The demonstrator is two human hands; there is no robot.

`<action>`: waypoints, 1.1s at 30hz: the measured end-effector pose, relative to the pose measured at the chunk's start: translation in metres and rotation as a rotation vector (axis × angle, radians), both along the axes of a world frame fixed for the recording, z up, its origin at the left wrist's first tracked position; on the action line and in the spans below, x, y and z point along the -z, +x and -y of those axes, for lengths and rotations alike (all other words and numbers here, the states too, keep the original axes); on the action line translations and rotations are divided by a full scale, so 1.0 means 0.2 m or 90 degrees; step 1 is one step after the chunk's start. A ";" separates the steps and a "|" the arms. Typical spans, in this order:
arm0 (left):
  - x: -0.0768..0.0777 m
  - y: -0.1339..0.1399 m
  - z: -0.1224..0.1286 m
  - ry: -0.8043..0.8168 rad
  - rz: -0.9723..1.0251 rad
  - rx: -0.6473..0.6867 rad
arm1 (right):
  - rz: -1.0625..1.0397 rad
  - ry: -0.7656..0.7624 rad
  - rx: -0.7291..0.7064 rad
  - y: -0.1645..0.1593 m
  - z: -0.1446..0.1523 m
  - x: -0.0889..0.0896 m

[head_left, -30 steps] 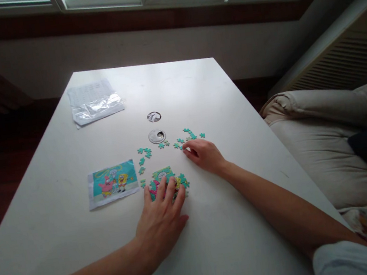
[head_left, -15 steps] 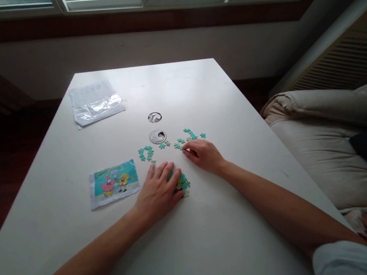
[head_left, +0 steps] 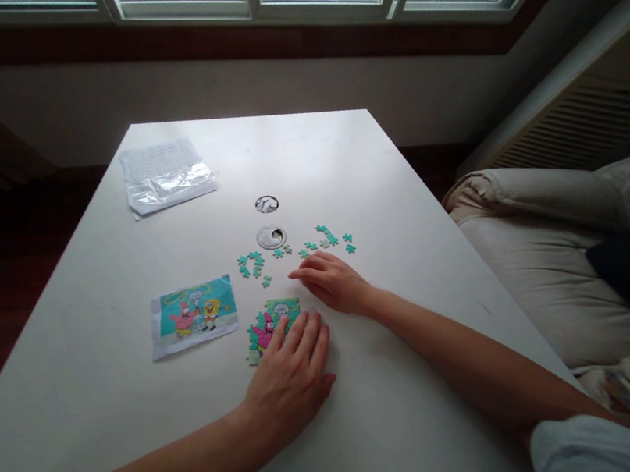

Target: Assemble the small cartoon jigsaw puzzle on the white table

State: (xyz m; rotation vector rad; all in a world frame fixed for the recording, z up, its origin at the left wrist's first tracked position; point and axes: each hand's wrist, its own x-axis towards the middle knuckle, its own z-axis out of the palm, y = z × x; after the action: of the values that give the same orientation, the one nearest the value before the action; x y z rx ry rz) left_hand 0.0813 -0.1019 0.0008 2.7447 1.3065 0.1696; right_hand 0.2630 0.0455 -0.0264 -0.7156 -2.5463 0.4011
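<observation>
Your L hand, grip wide, slides back, so joined puzzle is reachable at L; R hand, grip narrow, leaves loose pcs, can't tell if holding.

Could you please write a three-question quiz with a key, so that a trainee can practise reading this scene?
1. Which hand covers part of the partly assembled puzzle?
2. True or false: the printed picture sheet lies to the person's left of the puzzle.
3. Seen from the person, most loose pieces lie: a) nearer than the puzzle; b) beyond the puzzle; c) left of the printed picture sheet.

Key: 1. The left hand. 2. True. 3. b.
</observation>
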 end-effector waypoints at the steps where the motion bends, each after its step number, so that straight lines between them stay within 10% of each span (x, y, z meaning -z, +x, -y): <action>1: 0.00 0.00 0.01 -0.001 -0.003 -0.016 | 0.006 0.004 0.000 0.00 0.00 0.00; 13: -0.02 0.03 0.02 -0.002 -0.029 -0.076 | 0.100 0.105 -0.030 -0.21 -0.08 0.01; 33: -0.01 -0.04 -0.08 0.009 -0.045 -0.108 | 0.052 -0.027 0.058 -0.06 -0.07 -0.05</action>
State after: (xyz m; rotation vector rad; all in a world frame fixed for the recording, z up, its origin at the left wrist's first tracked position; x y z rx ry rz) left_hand 0.0734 -0.0863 0.0031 2.6724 1.5614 0.0960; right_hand 0.2514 0.0590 -0.0159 -0.8770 -2.5767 0.4038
